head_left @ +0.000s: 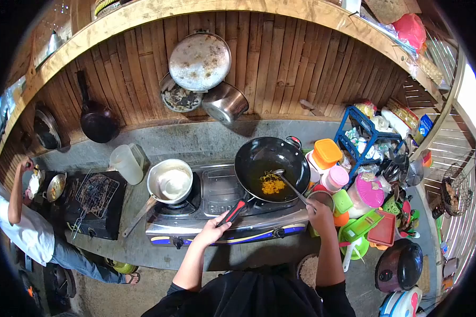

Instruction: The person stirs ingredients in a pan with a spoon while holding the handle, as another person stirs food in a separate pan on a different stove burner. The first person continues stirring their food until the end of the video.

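Observation:
A black wok (254,158) sits on the right burner of the gas stove (222,222). Oil and a yellow-orange mass of food (273,184) lie in its bottom. My left hand (216,231) is closed round the wok's black and red handle (231,213). In my right hand (320,214) is the shaft of a metal spatula (295,190), whose head touches the food. On the left burner stands a pale saucepan (170,181) with whitish contents, its wooden handle pointing down and left.
At the far left stands another person (31,227) beside a black grill stove (98,201). Plastic containers (337,178), a blue rack (367,124) and a rice cooker (399,265) are on the right. Pans (200,61) hang on the wall. A clear jug (127,164) stands behind the saucepan.

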### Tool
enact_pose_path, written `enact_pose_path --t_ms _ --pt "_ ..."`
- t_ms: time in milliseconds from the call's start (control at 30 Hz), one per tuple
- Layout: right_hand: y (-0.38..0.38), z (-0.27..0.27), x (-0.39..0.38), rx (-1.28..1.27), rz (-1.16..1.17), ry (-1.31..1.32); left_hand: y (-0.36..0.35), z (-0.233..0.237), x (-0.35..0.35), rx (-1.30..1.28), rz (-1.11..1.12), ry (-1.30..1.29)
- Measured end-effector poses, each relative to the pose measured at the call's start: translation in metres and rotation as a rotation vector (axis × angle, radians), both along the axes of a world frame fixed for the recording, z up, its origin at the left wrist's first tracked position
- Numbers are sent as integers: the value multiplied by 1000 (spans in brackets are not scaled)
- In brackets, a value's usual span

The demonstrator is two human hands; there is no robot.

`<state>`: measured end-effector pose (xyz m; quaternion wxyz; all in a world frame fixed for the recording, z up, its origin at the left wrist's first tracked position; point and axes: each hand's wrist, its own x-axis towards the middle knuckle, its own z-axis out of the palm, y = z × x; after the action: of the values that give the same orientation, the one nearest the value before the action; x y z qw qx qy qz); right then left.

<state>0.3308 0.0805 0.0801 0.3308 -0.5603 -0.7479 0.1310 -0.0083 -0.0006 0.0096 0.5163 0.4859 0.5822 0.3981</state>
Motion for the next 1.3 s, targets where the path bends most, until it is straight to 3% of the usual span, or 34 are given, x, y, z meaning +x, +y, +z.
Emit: enact_pose_path --t_ms 67,200,433,600,800,1300 --pt "-8 7 4 -66 -4 -8 1 -7 -1 52 1 13" --pt "-26 22 16 -242 -6 -14 -1 7 0 -81 6 -7" --pt "-56 60 31 -235 -27 -69 0 2 1 25 24 9" --pt "-68 88 46 -192 -71 -132 -2 4 1 -33 29 -1" --pt "-62 91 48 -143 -44 -213 -1 5 2 11 27 -3" --pt "-17 13 16 -163 -71 -63 -2 7 1 -68 35 -24"
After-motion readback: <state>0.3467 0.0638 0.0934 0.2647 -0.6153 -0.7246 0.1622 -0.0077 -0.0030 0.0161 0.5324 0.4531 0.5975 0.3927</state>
